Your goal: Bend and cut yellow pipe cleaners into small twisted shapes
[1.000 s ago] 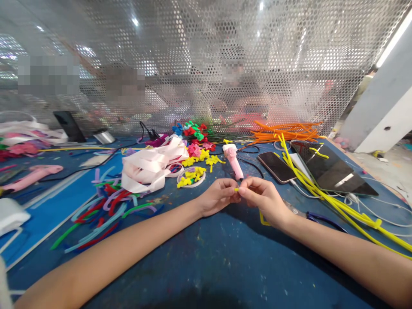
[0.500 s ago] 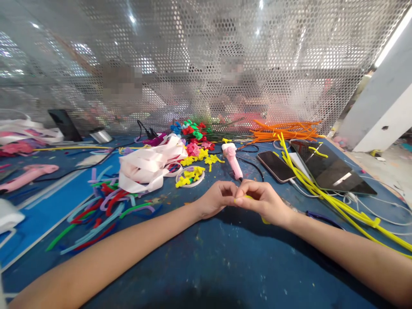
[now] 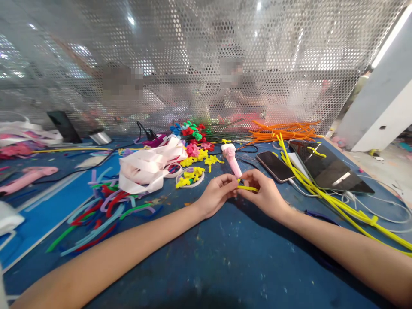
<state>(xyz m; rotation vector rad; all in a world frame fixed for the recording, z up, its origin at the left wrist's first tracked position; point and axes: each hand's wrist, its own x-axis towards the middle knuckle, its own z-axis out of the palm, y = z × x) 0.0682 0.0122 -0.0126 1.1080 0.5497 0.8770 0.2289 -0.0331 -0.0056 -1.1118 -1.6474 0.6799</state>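
Observation:
Between my two hands, just above the blue table, runs a short yellow pipe cleaner (image 3: 247, 188). My left hand (image 3: 219, 193) is closed, thumb and fingers pinching its left end. The fingers of my right hand (image 3: 262, 189) curl around it, with the fingertips meeting those of the left; part of the pipe cleaner lies across the palm side. Directly beyond the hands lies a pink glue gun (image 3: 231, 159). To the left, a roll of tape (image 3: 190, 185) encircles several small yellow twisted pieces (image 3: 195, 172), with more yellow pieces (image 3: 212, 160) behind it.
Pale pink ribbon (image 3: 141, 169) and a heap of coloured pipe cleaners (image 3: 106, 204) lie left. On the right are a phone (image 3: 275, 166), a tablet (image 3: 334, 167), long yellow pipe cleaners (image 3: 317, 189) and white cables. Orange stems (image 3: 283, 130) lie at the back before a perforated metal screen (image 3: 199, 56).
My right hand has turned and its fingers have lifted and curled, so more of the yellow pipe cleaner shows. My left fingers have closed in further around its end.

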